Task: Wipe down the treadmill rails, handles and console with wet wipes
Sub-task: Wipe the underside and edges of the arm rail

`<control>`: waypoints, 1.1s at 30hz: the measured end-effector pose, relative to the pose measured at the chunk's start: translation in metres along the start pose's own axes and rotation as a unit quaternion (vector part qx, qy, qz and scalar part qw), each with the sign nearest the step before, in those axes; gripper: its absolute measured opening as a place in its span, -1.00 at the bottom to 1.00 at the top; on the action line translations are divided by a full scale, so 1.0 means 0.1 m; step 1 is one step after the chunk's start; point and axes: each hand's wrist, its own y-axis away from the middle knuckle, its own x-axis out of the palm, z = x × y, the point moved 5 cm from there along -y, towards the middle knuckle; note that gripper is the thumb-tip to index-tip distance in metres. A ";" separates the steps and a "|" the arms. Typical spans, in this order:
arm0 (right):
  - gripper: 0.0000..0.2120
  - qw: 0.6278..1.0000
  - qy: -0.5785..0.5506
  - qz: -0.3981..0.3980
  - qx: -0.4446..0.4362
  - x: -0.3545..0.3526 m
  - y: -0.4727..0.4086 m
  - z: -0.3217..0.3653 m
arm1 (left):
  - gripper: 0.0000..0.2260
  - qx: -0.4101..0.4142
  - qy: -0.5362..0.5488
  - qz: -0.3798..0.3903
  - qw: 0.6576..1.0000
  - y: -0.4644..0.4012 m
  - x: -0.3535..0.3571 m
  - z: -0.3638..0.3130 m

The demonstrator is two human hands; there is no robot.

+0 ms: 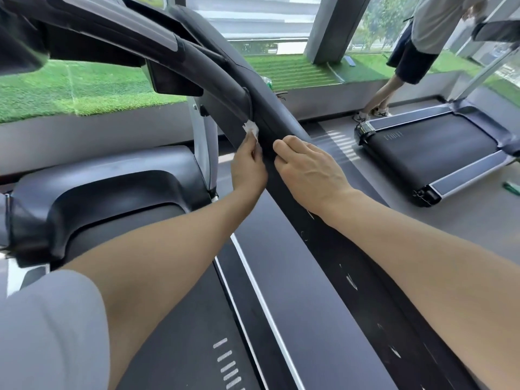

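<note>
My left hand [249, 164] presses a wet wipe [251, 128] against the side rail [281, 128], where the handle [225, 80] joins it. My right hand [312, 171] rests on the rail just beside it. Second treadmill [430, 153] far right, behind.

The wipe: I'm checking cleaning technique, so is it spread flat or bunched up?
Bunched up. The wipe shows only as a small crumpled white wad at the fingertips of the left hand, pressed against the handrail.
</note>
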 end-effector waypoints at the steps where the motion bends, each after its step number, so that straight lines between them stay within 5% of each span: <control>1: -0.62 1.000 -0.005 -0.005 0.003 0.00 0.00 0.00 | -0.68 0.003 -0.008 -0.003 1.000 0.02 -0.03 -0.01; 7: -0.61 1.000 -0.013 -0.020 0.014 0.00 0.03 0.00 | -0.63 0.103 -0.009 0.098 0.990 0.57 0.07 0.11; 13: -0.60 1.000 -0.003 -0.018 0.004 0.00 0.04 0.01 | -0.65 0.032 -0.030 0.045 0.998 -0.03 -0.04 0.09; 19: -0.64 1.000 -0.018 -0.019 0.015 0.02 0.03 0.01 | -0.61 0.105 -0.016 0.113 0.988 0.65 0.12 0.17; 25: -0.60 0.999 -0.015 -0.026 0.021 0.01 0.05 0.00 | -0.61 0.039 -0.041 0.032 0.998 -0.09 -0.03 0.08; 33: -0.63 1.000 0.017 -0.011 -0.012 0.06 0.07 0.03 | -0.59 0.073 0.024 0.091 0.993 0.80 0.26 0.33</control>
